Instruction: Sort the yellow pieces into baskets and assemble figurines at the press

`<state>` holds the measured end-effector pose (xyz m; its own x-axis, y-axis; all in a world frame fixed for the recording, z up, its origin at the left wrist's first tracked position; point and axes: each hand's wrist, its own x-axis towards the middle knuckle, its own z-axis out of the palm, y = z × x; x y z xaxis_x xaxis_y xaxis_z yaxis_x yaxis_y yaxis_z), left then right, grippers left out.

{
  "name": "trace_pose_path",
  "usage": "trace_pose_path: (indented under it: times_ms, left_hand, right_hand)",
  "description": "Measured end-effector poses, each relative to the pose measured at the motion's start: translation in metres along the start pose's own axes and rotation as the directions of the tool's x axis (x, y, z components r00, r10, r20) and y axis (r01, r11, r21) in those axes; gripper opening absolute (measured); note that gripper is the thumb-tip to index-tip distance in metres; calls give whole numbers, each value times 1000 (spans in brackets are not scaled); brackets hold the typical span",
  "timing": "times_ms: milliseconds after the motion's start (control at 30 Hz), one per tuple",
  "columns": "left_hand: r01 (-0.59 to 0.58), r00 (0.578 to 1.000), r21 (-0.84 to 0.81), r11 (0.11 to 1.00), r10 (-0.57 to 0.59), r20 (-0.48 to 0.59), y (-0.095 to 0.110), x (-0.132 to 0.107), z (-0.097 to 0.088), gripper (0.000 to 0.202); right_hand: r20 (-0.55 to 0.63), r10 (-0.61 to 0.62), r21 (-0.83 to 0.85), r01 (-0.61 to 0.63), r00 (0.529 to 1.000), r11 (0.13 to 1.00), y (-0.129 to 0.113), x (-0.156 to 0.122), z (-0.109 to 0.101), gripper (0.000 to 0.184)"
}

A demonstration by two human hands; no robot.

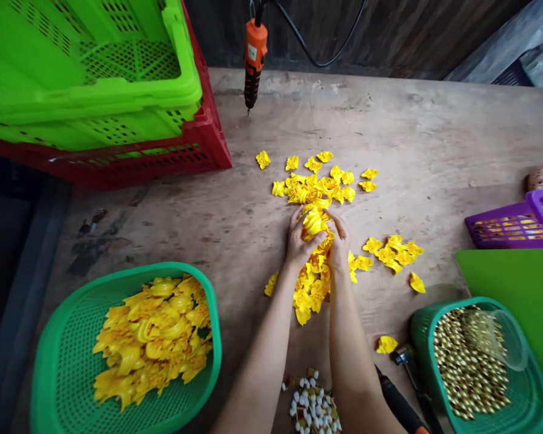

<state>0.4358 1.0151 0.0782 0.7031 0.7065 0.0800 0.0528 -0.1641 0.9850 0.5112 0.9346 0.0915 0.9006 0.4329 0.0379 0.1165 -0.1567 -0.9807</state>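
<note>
My left hand [300,240] and my right hand [339,239] are cupped together round a handful of curved yellow plastic pieces [315,220]. The left thumb lies across the front of the handful, and the right fingers curl in from the other side. More yellow pieces [311,289] lie between my forearms. Just beyond my fingertips is a heap of yellow flower-shaped pieces [317,188], with several strays round it. A smaller yellow cluster [396,252] sits to the right. The palms and some fingers are hidden by the pieces.
A green basket [49,361] of yellow pieces stands at left. Crates [181,90] are stacked behind it. An orange electric screwdriver [254,57] hangs over the table. Small white-tipped parts [314,405], a hammer [405,357] and a basket of gold beads [470,367] are nearer.
</note>
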Motion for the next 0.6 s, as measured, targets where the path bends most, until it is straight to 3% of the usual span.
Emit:
trace_pose_path:
  times_ms: [167,300,400,433,500,600]
  left_hand:
    - [5,1000,-101,995,-3,23,21,-3,-6,55]
    - [-48,998,-124,991,44,-34,59,-23,-37,55]
    - [12,990,-40,999,-18,-139,92,-57,-87,68]
    - [60,974,-4,998,-59,-219,100,-72,-107,72]
    - [118,909,35,992,-93,-406,110,-103,-150,72]
    - [128,769,71,989,-54,-637,107,-144,-212,65]
  right_hand:
    - [-58,38,52,-35,998,998,-9,-15,6,46]
    - [-38,-16,85,19,999,996,-50,-37,16,43]
    - [89,-92,240,68,992,968,-98,-64,44,36]
    - [153,-110,304,59,982,951,-113,-76,58,33]
    - [302,-124,406,-10,945,914,-137,-104,93,29]
    - [525,-87,435,-179,846,883,-151,-151,152,28]
